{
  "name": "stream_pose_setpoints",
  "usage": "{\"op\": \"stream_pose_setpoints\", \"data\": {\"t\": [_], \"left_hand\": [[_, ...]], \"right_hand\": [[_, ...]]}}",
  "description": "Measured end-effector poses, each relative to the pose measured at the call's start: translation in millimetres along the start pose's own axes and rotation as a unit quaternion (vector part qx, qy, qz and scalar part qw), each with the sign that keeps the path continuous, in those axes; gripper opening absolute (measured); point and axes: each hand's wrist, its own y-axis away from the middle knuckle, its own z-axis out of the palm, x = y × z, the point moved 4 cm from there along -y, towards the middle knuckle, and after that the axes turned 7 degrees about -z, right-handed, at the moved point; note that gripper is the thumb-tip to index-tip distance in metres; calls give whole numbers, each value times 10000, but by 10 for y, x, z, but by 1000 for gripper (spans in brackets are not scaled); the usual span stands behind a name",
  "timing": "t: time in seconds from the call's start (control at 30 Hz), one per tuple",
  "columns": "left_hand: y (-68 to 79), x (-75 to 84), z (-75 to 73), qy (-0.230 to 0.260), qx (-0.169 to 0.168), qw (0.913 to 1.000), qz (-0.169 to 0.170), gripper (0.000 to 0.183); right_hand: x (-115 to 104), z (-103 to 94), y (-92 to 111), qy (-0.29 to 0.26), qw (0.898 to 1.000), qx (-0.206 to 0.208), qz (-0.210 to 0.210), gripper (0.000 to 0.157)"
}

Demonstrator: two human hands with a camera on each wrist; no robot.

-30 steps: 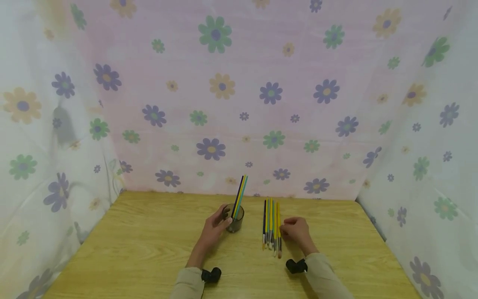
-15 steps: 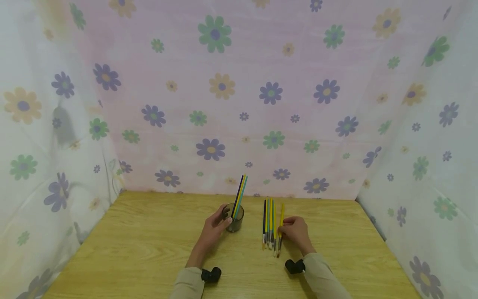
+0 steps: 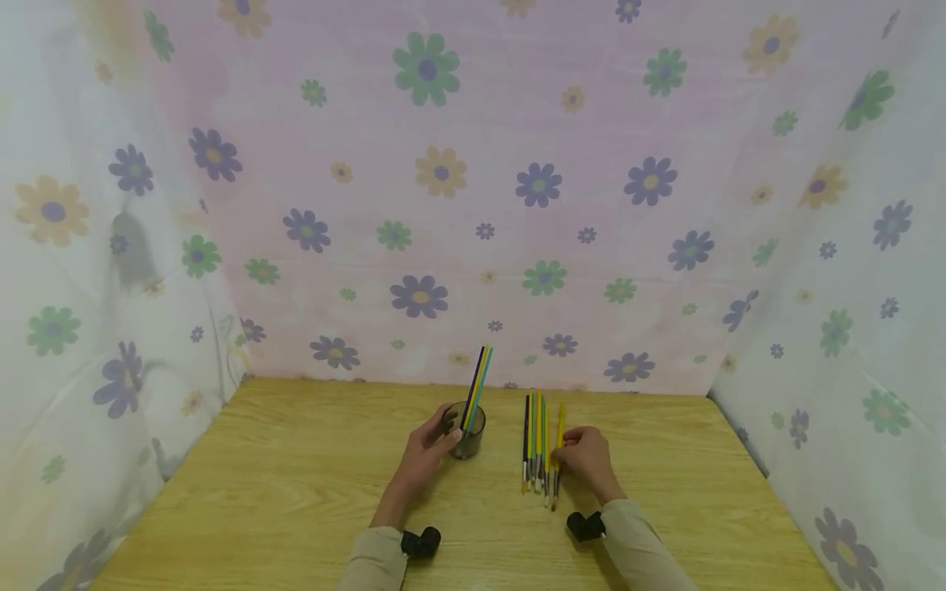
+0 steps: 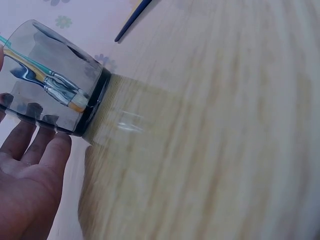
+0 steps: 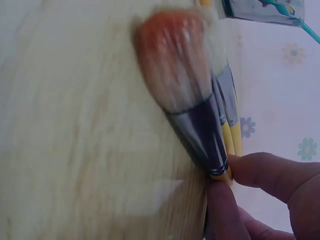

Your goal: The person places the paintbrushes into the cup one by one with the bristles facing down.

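Observation:
My left hand (image 3: 423, 460) grips a smoky clear glass (image 3: 469, 447) standing on the table. Three thin paintbrushes (image 3: 477, 386), dark, yellow and teal, lean inside it, bristles down in the left wrist view. To the right, a row of several paintbrushes (image 3: 536, 439) lies side by side, bristles toward me. My right hand (image 3: 590, 461) pinches a yellow-handled paintbrush (image 3: 560, 420) at the row's right end. In the right wrist view, thumb and finger hold this paintbrush (image 5: 200, 135) just below its dark ferrule, its wide reddish bristles pointing away from the hand.
The wood-grain table (image 3: 296, 476) reaches back to a flower-printed curtain (image 3: 473, 246), which also hangs along both sides. A black wrist camera (image 3: 421, 542) sits at the left sleeve, another black camera (image 3: 586, 526) at the right.
My right hand has taken hold of the rightmost paintbrush and shifted it slightly away from the row, its handle end now tilted right. The left hand and glass stay in place.

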Motion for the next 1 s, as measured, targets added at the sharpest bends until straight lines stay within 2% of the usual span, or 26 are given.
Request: {"op": "stream_pose_setpoints", "data": {"t": [0.27,0.43,0.7,0.87,1.0], "left_hand": [[20,-2,3,33,-55,9999,-106,65],[14,14,-1,35,-11,10000,-38,65],[5,9,-3,-31,1,10000,-31,63],[6,4,-6,-1,19,9999,-127,63],[0,3,-5,-11,42,10000,-74,63]], "right_hand": [[-52,1,-6,343,9992,-61,-190,41],[-31,-12,-25,229,9997,-100,21,39],[95,-45,-41,-730,9962,-251,400,44],[176,-82,-24,-1450,9874,-358,524,50],[213,-105,20,-1863,9797,-398,626,52]]}}
